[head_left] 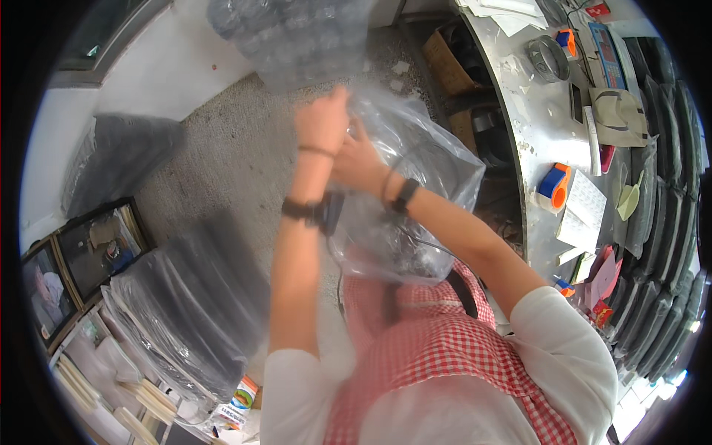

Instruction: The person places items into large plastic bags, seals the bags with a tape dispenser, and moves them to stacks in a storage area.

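1. The clear plastic bag (437,167) is being held in front of the person, above the floor (215,141) and beside the metal surface (545,137). Its lower part is being seen over the checked apron (452,345); whether the two are touching cannot be told.

2. The left hand (322,122) is being blurred, but its grip is being shown narrow, with the fingers folded, seemingly on the film at the left edge of the bag.

3. The right hand (362,159) is being placed just below the left one, against the same edge. How far its grip is being closed cannot be told, because the fingers are partly being hidden and blurred.

4. Judging from this pose, the film at the bag's opening is probably being gathered or twisted together. No finished knot is being seen.

5. For the next move, a firm hold of the gathered film by one hand is probably being called for, while the loose part is being wound or tucked by the other. The film should not be pulled too sharply, as it could be torn.

6. If tape is being needed, a blue and orange tape dispenser (555,187) is being offered by the surface, on the right side.
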Tool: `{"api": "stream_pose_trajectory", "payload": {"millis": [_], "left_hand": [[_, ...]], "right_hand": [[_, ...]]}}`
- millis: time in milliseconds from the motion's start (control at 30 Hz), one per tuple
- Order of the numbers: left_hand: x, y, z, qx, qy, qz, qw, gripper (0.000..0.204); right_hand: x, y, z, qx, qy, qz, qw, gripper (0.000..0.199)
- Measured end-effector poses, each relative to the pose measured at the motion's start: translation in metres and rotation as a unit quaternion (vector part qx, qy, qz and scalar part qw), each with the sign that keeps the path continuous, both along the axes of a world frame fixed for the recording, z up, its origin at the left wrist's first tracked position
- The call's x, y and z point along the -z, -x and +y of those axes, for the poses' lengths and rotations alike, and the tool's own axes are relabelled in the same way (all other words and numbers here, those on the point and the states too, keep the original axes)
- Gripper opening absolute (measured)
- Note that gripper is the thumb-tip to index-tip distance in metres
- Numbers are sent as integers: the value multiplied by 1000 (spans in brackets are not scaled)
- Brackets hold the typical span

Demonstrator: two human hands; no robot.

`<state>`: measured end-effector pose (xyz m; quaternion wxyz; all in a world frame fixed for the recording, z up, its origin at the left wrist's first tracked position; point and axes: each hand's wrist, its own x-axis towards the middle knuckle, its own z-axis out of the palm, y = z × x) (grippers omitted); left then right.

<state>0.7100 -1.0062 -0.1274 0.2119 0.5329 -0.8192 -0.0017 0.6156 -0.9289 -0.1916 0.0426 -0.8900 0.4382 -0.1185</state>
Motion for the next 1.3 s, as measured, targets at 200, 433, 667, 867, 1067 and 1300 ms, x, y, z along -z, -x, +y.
{"api": "stream_pose_trajectory", "payload": {"millis": [200,433,667,867,1067,1300], "left_hand": [[4,-19,44,87,-38,15,995,14],[56,-30,78,181,-134,-130,966,14],[51,10,98,167,-203,-217,940,10],[53,12,102,135,-241,-270,922,19],[8,32,89,167,-212,-259,927,16],[64,32,98,237,-225,43,944,15]], "right_hand": [[57,15,-28,159,-218,-377,886,65],[-27,160,0,107,-202,-227,947,45],[-15,499,208,766,-69,-105,630,45],[72,560,253,770,-132,-8,624,57],[-3,498,236,628,-130,-519,565,36],[-142,257,86,323,-209,-755,530,47]]}}
